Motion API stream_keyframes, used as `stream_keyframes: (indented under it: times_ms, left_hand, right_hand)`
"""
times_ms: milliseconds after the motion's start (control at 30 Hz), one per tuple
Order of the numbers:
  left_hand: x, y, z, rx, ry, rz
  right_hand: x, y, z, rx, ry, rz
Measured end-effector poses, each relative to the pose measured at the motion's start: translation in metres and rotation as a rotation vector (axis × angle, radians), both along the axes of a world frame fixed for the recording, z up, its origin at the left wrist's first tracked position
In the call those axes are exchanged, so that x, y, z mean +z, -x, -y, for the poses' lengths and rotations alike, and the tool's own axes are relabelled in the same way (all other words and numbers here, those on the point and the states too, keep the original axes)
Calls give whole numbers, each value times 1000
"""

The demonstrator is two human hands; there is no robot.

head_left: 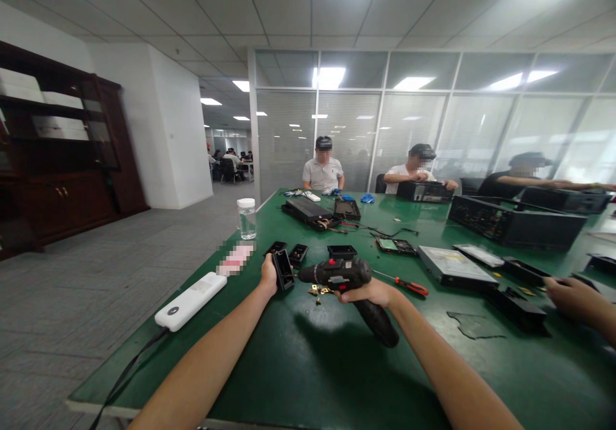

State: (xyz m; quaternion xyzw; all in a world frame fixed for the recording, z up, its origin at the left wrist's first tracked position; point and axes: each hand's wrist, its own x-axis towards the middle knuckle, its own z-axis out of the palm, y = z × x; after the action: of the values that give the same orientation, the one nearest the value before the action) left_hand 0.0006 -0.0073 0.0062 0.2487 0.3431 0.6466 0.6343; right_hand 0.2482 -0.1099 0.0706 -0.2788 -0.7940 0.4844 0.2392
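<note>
Drill (337, 275) black, red accents. Small open case (283, 271) black. Screwdriver handle (412, 287) red and black. Little metal pieces (314, 289) brassy gold. Worktop (269, 378) plain green. Long device (195, 300) white. Flat drive (445, 265) silver-grey. Bottle (247, 223) clear, lid (246, 203) white. Cabinet (72, 189) dark reddish brown. Carpet (52, 327) grey, darker lines.

The drill (347, 275) looks matt plastic; the box (283, 270), smooth plastic. Brassy metal bits (314, 289) shine on the glossy table (260, 382). The cabinet (72, 189) is polished wood.
</note>
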Motion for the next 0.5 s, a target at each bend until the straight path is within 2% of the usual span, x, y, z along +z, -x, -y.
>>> stream_keyframes:
  times_ms: [500]
  left_hand:
    - [0,1,0,-23,12,-19]
  right_hand:
    - [-2,-1,-2,3,-5,10]
